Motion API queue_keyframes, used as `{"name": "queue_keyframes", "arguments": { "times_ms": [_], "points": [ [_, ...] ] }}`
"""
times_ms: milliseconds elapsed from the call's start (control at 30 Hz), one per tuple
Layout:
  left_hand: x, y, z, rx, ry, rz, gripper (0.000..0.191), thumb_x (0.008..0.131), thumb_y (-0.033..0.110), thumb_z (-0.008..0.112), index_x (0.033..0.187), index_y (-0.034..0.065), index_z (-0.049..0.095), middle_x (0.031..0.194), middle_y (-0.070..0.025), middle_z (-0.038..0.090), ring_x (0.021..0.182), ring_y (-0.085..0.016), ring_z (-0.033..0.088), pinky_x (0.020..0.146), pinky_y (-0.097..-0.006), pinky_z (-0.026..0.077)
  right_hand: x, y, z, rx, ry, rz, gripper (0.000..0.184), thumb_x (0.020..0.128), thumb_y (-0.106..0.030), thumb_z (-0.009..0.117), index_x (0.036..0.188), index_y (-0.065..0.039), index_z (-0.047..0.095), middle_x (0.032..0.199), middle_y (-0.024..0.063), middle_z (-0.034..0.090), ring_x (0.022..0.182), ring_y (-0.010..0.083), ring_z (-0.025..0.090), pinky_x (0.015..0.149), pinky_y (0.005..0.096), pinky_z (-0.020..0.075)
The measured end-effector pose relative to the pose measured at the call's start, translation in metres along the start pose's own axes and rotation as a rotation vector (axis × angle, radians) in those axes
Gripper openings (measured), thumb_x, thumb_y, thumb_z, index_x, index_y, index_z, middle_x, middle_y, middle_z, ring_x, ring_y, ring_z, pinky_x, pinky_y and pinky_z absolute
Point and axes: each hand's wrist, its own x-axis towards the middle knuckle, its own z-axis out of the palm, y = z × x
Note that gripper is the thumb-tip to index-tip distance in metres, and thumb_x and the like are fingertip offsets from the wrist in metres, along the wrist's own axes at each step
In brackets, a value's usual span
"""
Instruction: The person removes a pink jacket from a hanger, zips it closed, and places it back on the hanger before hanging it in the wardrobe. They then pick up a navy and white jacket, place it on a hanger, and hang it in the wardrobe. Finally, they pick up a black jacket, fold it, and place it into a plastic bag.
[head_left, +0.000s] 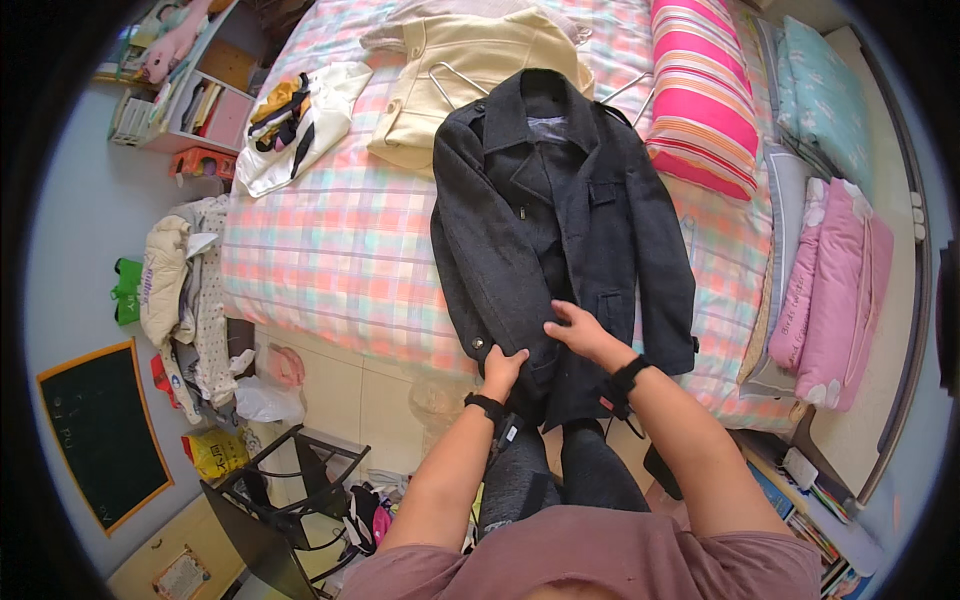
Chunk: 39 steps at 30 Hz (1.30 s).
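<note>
A dark grey wool coat (495, 225) lies front up on the bed, its collar away from me and its hem at the near edge. The sleeve on the left is laid down along the coat's front, a button near its cuff. My left hand (504, 372) grips that sleeve near the cuff, some of its fingers hidden by the cloth. My right hand (589, 334) is over the lower front of the coat, thumb and fingers apart, holding nothing. Beneath the coat's upper part is a cream garment (480, 56) with large buttons. Wire hangers (448, 86) stick out beside the collar.
The bed has a checked sheet (337, 247). A white garment (330, 112) lies left, a striped pillow (705, 97) right, beside folded pink bedding (832, 292). A black metal-framed chair (300, 487) stands at lower left, near clothes (180, 277) and a chalkboard (105, 435).
</note>
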Motion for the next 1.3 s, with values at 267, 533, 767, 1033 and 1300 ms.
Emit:
{"name": "queue_keyframes", "arguments": {
  "times_ms": [267, 533, 767, 1033, 1300],
  "points": [
    [-0.004, 0.076, -0.228, -0.807, 0.307, 0.04, 0.021, 0.072, 0.018, 0.061, 0.088, 0.0056, 0.06, 0.085, -0.0062, 0.063, 0.08, -0.023, 0.061, 0.075, -0.0375, 0.051, 0.104, -0.017, 0.003, -0.104, 0.459, 0.213, 0.09, 0.072, -0.03, 0.074, 0.136, 0.009, 0.025, 0.135, 0.0294, 0.038, 0.126, 0.0368, 0.039, 0.103, 0.0367, 0.0338],
    [0.059, 0.163, -0.412, -0.728, 0.063, 0.048, 0.032, 0.085, 0.032, 0.055, 0.097, 0.0024, 0.062, 0.092, -0.0102, 0.066, 0.08, -0.025, 0.064, 0.075, -0.0354, 0.052, 0.186, -0.071, -0.02, 0.234, 0.529, 0.108, 0.087, 0.068, -0.023, 0.079, 0.133, 0.01, 0.03, 0.126, 0.0234, 0.048, 0.115, 0.0297, 0.05, 0.096, 0.0361, 0.0411],
    [0.084, 0.166, -0.439, -0.797, 0.042, 0.272, 0.032, 0.091, 0.027, 0.049, 0.104, 0.0001, 0.059, 0.098, -0.0122, 0.064, 0.086, -0.027, 0.063, 0.079, -0.0403, 0.053, 0.209, -0.133, -0.03, -0.091, 0.412, -0.258, 0.035, 0.068, -0.003, 0.068, 0.102, -0.002, 0.064, 0.095, 0.0117, 0.067, 0.091, 0.0195, 0.062, 0.083, 0.0307, 0.0463],
    [0.097, 0.177, -0.423, -0.993, 0.142, 0.363, 0.052, 0.093, 0.04, 0.045, 0.126, 0.0007, 0.048, 0.123, -0.0157, 0.055, 0.112, -0.03, 0.053, 0.102, -0.0444, 0.037, 0.244, -0.162, -0.086, -0.462, 0.814, -0.119, 0.064, 0.07, -0.029, 0.074, 0.122, 0.002, 0.051, 0.104, 0.0209, 0.063, 0.097, 0.0321, 0.061, 0.086, 0.0331, 0.047],
    [0.091, 0.05, -0.303, -0.902, -0.196, -0.022, 0.039, 0.094, 0.036, 0.047, 0.118, 0.0059, 0.049, 0.121, -0.0086, 0.053, 0.111, -0.022, 0.051, 0.096, -0.0403, 0.041, 0.116, -0.029, 0.044, -0.157, 0.413, -0.147, 0.069, 0.069, -0.013, 0.073, 0.129, 0.004, 0.042, 0.123, 0.0218, 0.051, 0.116, 0.0317, 0.05, 0.099, 0.0367, 0.0392]
  ]
}}
